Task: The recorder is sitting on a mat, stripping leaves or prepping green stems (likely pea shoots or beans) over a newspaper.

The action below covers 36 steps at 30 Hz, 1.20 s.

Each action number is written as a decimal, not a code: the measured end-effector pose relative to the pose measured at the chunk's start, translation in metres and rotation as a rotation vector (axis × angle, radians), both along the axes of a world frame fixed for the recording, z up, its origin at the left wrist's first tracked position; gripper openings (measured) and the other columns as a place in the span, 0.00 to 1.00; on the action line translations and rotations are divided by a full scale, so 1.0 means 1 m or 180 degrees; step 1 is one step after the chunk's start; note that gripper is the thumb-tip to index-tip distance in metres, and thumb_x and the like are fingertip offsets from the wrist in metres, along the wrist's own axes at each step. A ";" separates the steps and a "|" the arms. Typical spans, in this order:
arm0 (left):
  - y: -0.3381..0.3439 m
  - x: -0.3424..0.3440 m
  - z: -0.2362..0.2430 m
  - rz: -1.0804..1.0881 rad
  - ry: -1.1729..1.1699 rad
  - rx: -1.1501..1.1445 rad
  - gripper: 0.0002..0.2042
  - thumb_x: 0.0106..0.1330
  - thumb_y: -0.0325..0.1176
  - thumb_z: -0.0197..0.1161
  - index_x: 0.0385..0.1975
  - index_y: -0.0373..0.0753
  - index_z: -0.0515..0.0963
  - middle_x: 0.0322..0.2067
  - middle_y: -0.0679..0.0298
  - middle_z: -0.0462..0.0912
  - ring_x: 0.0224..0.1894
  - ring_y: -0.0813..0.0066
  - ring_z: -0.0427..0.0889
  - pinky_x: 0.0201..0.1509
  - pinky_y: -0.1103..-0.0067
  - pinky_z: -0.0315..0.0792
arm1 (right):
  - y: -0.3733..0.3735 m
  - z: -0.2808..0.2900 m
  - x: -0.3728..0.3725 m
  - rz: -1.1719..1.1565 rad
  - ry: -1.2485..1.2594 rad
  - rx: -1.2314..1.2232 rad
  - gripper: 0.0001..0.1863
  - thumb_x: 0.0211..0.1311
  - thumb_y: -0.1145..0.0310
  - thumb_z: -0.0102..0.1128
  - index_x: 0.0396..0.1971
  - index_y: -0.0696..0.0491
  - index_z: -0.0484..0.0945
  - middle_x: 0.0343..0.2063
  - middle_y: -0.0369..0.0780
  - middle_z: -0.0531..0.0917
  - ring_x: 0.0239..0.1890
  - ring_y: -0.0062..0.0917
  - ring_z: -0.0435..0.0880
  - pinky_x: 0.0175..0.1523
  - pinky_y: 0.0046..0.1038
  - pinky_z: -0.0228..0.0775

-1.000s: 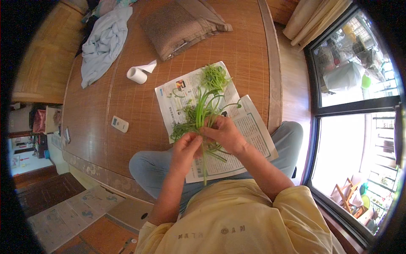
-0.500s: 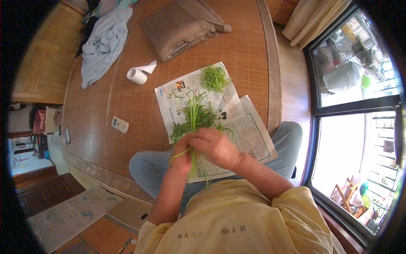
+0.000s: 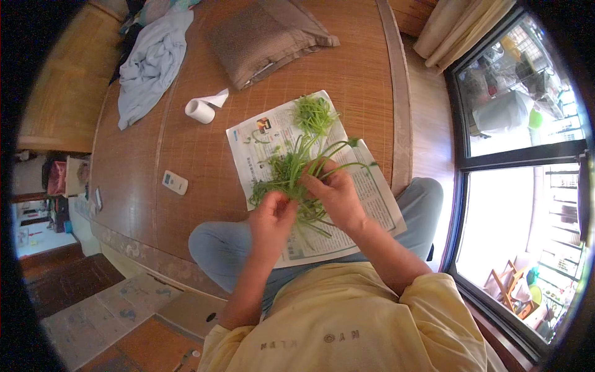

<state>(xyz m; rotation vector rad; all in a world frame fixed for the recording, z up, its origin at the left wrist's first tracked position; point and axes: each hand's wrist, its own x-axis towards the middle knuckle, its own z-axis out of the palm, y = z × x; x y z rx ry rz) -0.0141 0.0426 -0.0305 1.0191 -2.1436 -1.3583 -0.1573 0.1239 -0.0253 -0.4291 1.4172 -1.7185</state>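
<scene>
Several long-stemmed leafy greens (image 3: pixel 282 164) lie in a loose heap on spread newspaper (image 3: pixel 375 204), just beyond my hands. My right hand (image 3: pixel 338 195) is closed round some of the thin green stems, which stick out past its fingers to the right and far side. Close by on the left, my left hand (image 3: pixel 273 214) is closed in a pinch at the near edge of the heap, on stems partly hidden by its fingers. More cut stems spread between and below both hands. At the paper's far end sits a separate pile of pale green stems (image 3: pixel 315 115).
The newspaper lies on a brown woven mat (image 3: pixel 211 149), partly between my crossed legs. To the left are a toilet paper roll (image 3: pixel 200 111) and a white remote control (image 3: pixel 175 182). Farther off are a brown cushion (image 3: pixel 266 40) and a light blue cloth (image 3: pixel 152 68).
My hands, together over the stems before, have moved apart. The right went right and slightly away with stems in it; the upright bunch now lies spread across the heap.
</scene>
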 end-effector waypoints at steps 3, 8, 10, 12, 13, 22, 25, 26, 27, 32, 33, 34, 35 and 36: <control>0.004 -0.005 0.016 -0.0089 -0.0128 -0.0328 0.07 0.58 0.27 0.66 0.31 0.36 0.74 0.22 0.63 0.79 0.24 0.75 0.79 0.29 0.78 0.73 | -0.003 -0.003 0.005 0.0085 -0.0025 -0.0057 0.06 0.63 0.73 0.58 0.37 0.57 0.75 0.29 0.32 0.78 0.28 0.13 0.74 0.33 0.18 0.68; 0.003 -0.003 0.018 -0.0151 -0.0320 -0.0640 0.08 0.56 0.27 0.67 0.31 0.37 0.74 0.23 0.60 0.80 0.25 0.70 0.81 0.28 0.77 0.73 | -0.004 0.004 0.002 0.0168 -0.0112 -0.0091 0.06 0.61 0.73 0.59 0.36 0.58 0.76 0.25 0.34 0.80 0.27 0.15 0.75 0.31 0.20 0.70; 0.003 -0.005 0.018 -0.0209 -0.0334 -0.0747 0.08 0.56 0.27 0.67 0.31 0.37 0.74 0.24 0.59 0.80 0.26 0.69 0.82 0.29 0.76 0.73 | -0.004 -0.005 0.000 0.0240 -0.0055 -0.0087 0.06 0.62 0.73 0.58 0.37 0.58 0.76 0.26 0.33 0.79 0.27 0.14 0.75 0.31 0.19 0.68; 0.004 -0.005 0.018 -0.0217 -0.0008 -0.0335 0.08 0.57 0.27 0.66 0.33 0.36 0.74 0.23 0.60 0.79 0.25 0.72 0.81 0.28 0.77 0.73 | -0.004 -0.005 0.000 0.0324 -0.0006 -0.0086 0.06 0.63 0.73 0.58 0.38 0.57 0.76 0.27 0.31 0.79 0.27 0.13 0.74 0.32 0.17 0.67; 0.004 -0.005 0.018 -0.0216 -0.0006 -0.0335 0.08 0.57 0.27 0.66 0.33 0.36 0.74 0.23 0.60 0.79 0.25 0.72 0.81 0.28 0.77 0.73 | -0.003 -0.003 0.000 0.0366 0.0021 -0.0040 0.06 0.62 0.73 0.58 0.37 0.57 0.76 0.27 0.31 0.78 0.26 0.12 0.74 0.31 0.17 0.66; -0.004 0.003 0.009 -0.0148 0.0437 0.2127 0.06 0.67 0.33 0.57 0.36 0.38 0.75 0.22 0.67 0.78 0.17 0.82 0.73 0.19 0.83 0.68 | 0.004 0.011 0.002 0.0344 0.1304 0.0021 0.06 0.58 0.74 0.59 0.35 0.57 0.76 0.27 0.41 0.79 0.30 0.28 0.79 0.36 0.29 0.71; -0.006 0.002 0.017 0.0124 0.0474 0.2852 0.06 0.67 0.34 0.58 0.35 0.38 0.76 0.24 0.72 0.76 0.21 0.86 0.73 0.22 0.86 0.65 | 0.003 0.010 0.003 0.0175 0.2641 -0.0507 0.09 0.51 0.74 0.61 0.35 0.55 0.76 0.29 0.44 0.79 0.33 0.39 0.79 0.39 0.34 0.73; -0.005 0.001 0.014 0.0383 0.0720 0.3003 0.06 0.67 0.34 0.58 0.35 0.38 0.76 0.24 0.72 0.76 0.22 0.86 0.73 0.22 0.86 0.66 | 0.002 0.012 0.003 0.0225 0.3288 -0.0819 0.11 0.48 0.74 0.61 0.35 0.54 0.76 0.30 0.45 0.78 0.35 0.44 0.79 0.41 0.36 0.73; -0.005 0.001 0.013 0.0645 0.0966 0.3147 0.07 0.67 0.35 0.58 0.35 0.39 0.76 0.24 0.72 0.76 0.23 0.86 0.73 0.21 0.85 0.66 | 0.002 0.015 0.003 0.0230 0.3285 -0.0821 0.11 0.48 0.74 0.61 0.35 0.54 0.76 0.30 0.45 0.78 0.35 0.44 0.79 0.41 0.36 0.73; -0.010 -0.003 0.022 0.0423 0.0727 0.2936 0.06 0.68 0.34 0.57 0.35 0.38 0.76 0.24 0.73 0.76 0.24 0.86 0.73 0.23 0.85 0.67 | -0.002 -0.004 0.010 0.0238 0.1834 -0.1356 0.05 0.63 0.72 0.56 0.37 0.54 0.76 0.36 0.38 0.79 0.37 0.26 0.79 0.44 0.27 0.72; -0.012 -0.001 0.021 0.0162 0.0479 0.2552 0.06 0.68 0.33 0.57 0.35 0.37 0.76 0.24 0.73 0.76 0.24 0.86 0.73 0.24 0.85 0.68 | -0.002 -0.002 0.012 0.0245 0.1824 -0.1362 0.05 0.63 0.72 0.56 0.37 0.54 0.76 0.36 0.38 0.79 0.37 0.26 0.79 0.44 0.27 0.72; -0.013 -0.001 0.021 0.0173 0.0476 0.2548 0.06 0.68 0.33 0.57 0.35 0.37 0.76 0.24 0.73 0.76 0.24 0.86 0.73 0.24 0.85 0.68 | -0.001 0.002 0.014 -0.0132 0.0514 -0.0865 0.05 0.64 0.72 0.56 0.38 0.54 0.75 0.36 0.37 0.79 0.36 0.25 0.78 0.43 0.26 0.72; -0.013 -0.004 0.021 0.0011 0.0243 0.1907 0.07 0.68 0.33 0.56 0.36 0.36 0.76 0.25 0.72 0.77 0.23 0.87 0.73 0.25 0.86 0.68 | -0.001 0.009 0.014 -0.0492 -0.0782 -0.0346 0.04 0.65 0.71 0.56 0.38 0.53 0.75 0.36 0.36 0.79 0.35 0.23 0.78 0.41 0.25 0.72; -0.013 -0.005 0.021 -0.0148 0.0012 0.1264 0.07 0.69 0.33 0.55 0.37 0.35 0.76 0.25 0.72 0.77 0.23 0.87 0.73 0.25 0.86 0.68 | -0.001 0.009 0.010 -0.0483 -0.0780 -0.0350 0.04 0.65 0.71 0.56 0.38 0.53 0.75 0.36 0.36 0.79 0.35 0.23 0.78 0.41 0.25 0.72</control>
